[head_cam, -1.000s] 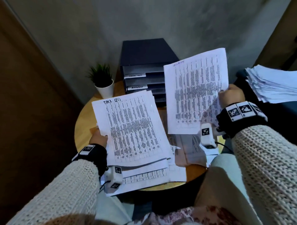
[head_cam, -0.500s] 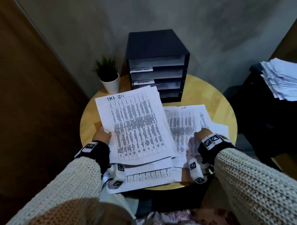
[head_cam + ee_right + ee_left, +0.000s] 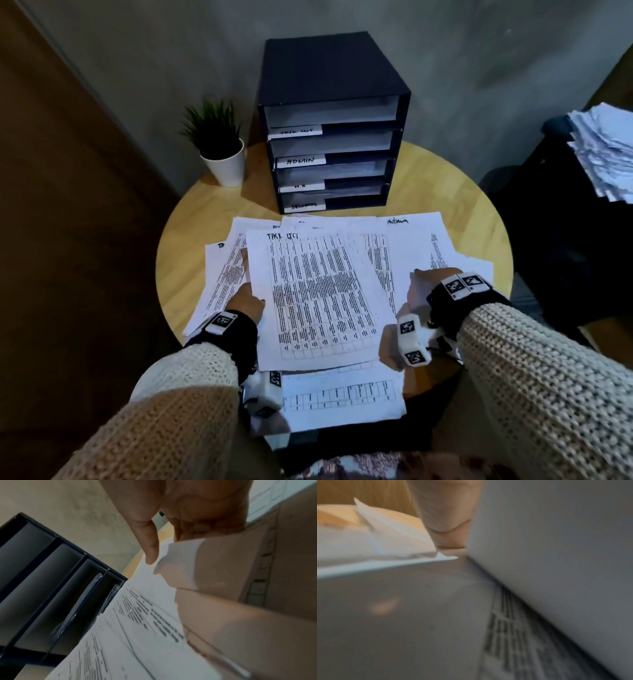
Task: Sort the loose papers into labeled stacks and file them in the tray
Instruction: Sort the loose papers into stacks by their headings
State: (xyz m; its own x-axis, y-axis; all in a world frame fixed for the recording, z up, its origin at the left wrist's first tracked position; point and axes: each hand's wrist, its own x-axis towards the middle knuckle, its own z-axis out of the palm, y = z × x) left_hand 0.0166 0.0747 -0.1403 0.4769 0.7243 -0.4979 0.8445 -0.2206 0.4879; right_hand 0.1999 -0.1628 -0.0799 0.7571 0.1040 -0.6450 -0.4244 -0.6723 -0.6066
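Papers (image 3: 342, 397) overhang the near edge of the round table (image 3: 185, 260). Above them the left hand (image 3: 247, 303) pinches the left edge of the task-list sheet (image 3: 318, 294), probably to keep that stack together. At right, the right hand (image 3: 419, 291) curls its fingers round a lifted sheet corner (image 3: 185, 555); a second ago it held a page high. Beyond stands the labeled tray (image 3: 334, 137).
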